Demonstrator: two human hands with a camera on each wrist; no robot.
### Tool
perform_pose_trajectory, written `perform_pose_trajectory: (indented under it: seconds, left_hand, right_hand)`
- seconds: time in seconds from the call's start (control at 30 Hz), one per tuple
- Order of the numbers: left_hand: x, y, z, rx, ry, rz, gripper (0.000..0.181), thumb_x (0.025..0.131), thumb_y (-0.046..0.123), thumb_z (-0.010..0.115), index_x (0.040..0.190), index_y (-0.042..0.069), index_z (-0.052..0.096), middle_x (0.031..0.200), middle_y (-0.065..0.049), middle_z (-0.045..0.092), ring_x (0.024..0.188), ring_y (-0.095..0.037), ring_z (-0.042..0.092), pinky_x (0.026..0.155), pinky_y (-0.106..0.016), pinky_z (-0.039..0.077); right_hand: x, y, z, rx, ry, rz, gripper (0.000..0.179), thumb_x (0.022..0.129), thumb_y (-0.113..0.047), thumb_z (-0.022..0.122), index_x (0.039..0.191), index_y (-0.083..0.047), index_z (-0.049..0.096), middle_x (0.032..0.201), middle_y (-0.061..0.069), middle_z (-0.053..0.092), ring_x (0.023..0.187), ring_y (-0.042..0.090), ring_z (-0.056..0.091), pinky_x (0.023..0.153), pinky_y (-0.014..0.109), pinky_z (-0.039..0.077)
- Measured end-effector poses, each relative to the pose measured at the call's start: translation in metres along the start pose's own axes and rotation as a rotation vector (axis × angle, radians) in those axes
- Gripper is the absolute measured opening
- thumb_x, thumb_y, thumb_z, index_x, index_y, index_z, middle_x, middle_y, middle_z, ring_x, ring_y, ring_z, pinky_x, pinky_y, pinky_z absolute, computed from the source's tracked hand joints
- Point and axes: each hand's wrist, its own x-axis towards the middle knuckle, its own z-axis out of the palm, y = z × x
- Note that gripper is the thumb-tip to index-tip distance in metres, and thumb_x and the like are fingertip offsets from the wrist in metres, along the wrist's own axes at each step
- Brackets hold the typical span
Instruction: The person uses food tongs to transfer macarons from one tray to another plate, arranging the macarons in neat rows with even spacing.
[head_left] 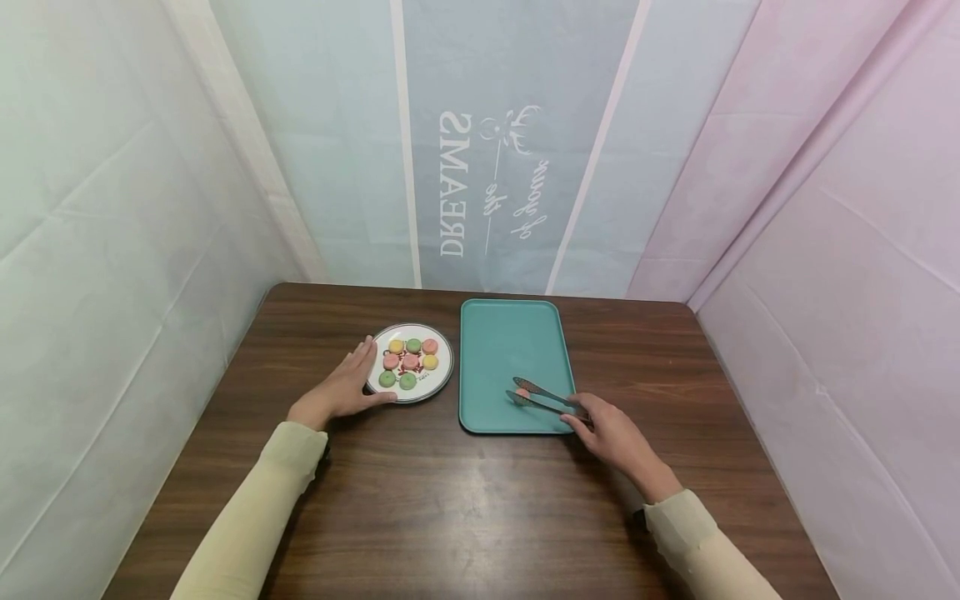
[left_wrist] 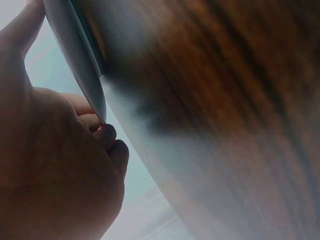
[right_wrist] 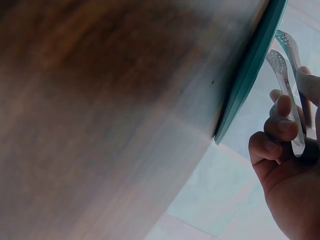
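My left hand (head_left: 347,385) holds the left side of a round white plate (head_left: 442,379), fingers along the rim and thumb over its near edge. On the plate lie several small macarons (head_left: 410,362) in pink, green and yellow. To its right is a teal rectangular tray (head_left: 495,342). Over the tray's near right corner, my right hand (head_left: 611,429) grips metal tongs (head_left: 543,406) with perforated ends. A pink macaron (head_left: 522,392) sits between the tong tips, low over the tray. The right wrist view shows the tongs (right_wrist: 282,75) between thumb and fingers.
Plate and tray rest side by side on a dark wood-grain table (head_left: 480,517), towards its far edge. Fabric with printed lettering (head_left: 453,183) hangs behind, and pale cloth walls flank both sides.
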Motion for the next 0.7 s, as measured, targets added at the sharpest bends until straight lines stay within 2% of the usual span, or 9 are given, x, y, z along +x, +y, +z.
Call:
perform_pose_trajectory:
  seconds: [0.2, 0.7]
  left_hand:
    - [-0.0003, -0.0008, 0.0006, -0.006, 0.004, 0.0, 0.122, 0.098, 0.066, 0.068, 0.168, -0.008, 0.0, 0.178, -0.027, -0.005, 0.165, -0.043, 0.002, 0.133, -0.059, 0.01]
    - [-0.0027, 0.0031, -0.0029, -0.016, -0.005, -0.003, 0.123, 0.098, 0.067, 0.067, 0.168, -0.008, 0.0, 0.178, -0.026, -0.005, 0.165, -0.042, 0.001, 0.133, -0.059, 0.009]
  right_hand:
    - [0.0, -0.0014, -0.001, -0.004, 0.007, -0.011, 0.038, 0.103, -0.028, 0.076, 0.131, -0.003, 0.071, 0.112, 0.008, 0.074, 0.087, 0.011, 0.069, 0.076, 0.043, 0.062]
    - [0.0049, -0.0044, -0.0014, 0.013, 0.019, -0.01, 0.039, 0.103, -0.028, 0.077, 0.132, -0.003, 0.071, 0.116, 0.011, 0.074, 0.092, 0.016, 0.07, 0.082, 0.047, 0.064]
